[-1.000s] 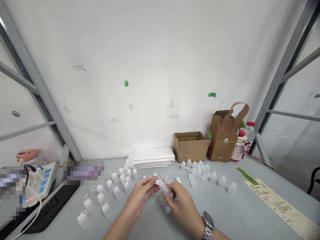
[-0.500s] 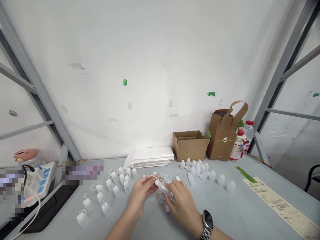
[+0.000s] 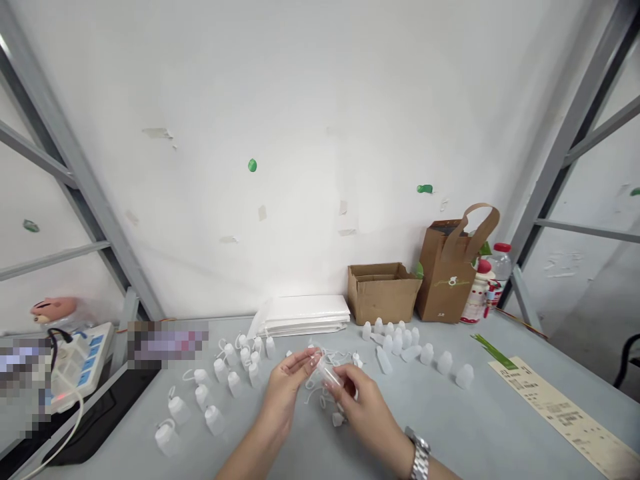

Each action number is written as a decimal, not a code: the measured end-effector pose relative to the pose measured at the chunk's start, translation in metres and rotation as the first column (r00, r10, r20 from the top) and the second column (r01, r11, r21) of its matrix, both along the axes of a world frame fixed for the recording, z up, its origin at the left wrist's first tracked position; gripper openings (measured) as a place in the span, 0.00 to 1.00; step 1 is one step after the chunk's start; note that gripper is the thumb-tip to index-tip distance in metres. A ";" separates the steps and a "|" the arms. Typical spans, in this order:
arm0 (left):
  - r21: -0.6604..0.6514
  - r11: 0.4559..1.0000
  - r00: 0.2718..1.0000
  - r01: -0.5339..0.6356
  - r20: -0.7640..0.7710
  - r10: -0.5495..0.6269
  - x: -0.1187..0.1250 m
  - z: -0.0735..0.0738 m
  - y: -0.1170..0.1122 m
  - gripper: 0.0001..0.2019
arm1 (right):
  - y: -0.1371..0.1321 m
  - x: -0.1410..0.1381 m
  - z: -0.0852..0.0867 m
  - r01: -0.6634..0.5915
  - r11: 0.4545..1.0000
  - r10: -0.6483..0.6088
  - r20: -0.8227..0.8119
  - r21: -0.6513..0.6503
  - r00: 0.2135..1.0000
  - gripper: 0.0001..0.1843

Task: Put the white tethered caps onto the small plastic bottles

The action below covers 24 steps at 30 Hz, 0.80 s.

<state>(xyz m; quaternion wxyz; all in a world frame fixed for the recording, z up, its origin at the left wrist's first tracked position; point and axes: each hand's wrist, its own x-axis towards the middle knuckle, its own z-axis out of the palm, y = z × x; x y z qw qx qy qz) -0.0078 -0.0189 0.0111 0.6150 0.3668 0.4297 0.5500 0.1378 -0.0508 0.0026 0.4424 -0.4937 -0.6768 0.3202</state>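
My left hand (image 3: 284, 393) and my right hand (image 3: 364, 403) meet over the grey table (image 3: 450, 427), both closed on one small translucent white bottle (image 3: 327, 373) held tilted between them. The left fingertips pinch its upper end; the right fingers grip its lower body. A tangle of white looped caps (image 3: 330, 357) lies just behind the hands. One small white piece (image 3: 337, 419) rests on the table under my right hand.
Several capped bottles (image 3: 220, 380) stand left of the hands, several uncapped ones (image 3: 410, 343) to the right. Behind are flat white bags (image 3: 305, 315), an open carton (image 3: 383, 292), a brown paper bag (image 3: 450, 270), drink bottles (image 3: 487, 280). A printed slip (image 3: 560, 410) lies right, a power strip (image 3: 75, 363) left.
The hands stayed together on the bottle and shifted only slightly; the bottle sits a little higher and more tilted than a second ago.
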 end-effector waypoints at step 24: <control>0.097 0.995 0.989 0.019 -0.148 -0.004 0.000 0.008 -0.002 0.13 | 0.011 0.001 -0.005 -0.190 0.937 0.092 -0.320 -0.293 0.943 0.30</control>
